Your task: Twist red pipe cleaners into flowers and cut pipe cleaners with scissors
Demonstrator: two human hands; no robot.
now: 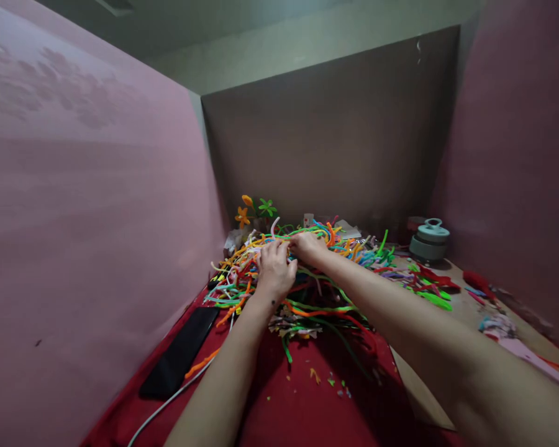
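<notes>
A large tangled heap of colourful fuzzy pipe cleaners (321, 305) lies in front of me. My left hand (276, 268) rests at its middle, fingers bent down into the strands and thumb out to the side; its fingertips are partly hidden. Just right of it and slightly farther away, my right hand (309, 247) is closed in a pinch near the top of the heap. Its fingertips come close to those of my left hand, among orange and green strands. Which strand each hand grips is too small to make out clearly.
A black phone (181, 354) and a white cable (170, 397) lie on the red cloth (279, 406), with small fuzzy scraps. Pipe-cleaner flowers (243, 216) stand behind the heap. At right is a pale green lidded container (429, 242). Pink panels (97, 205) flank the table.
</notes>
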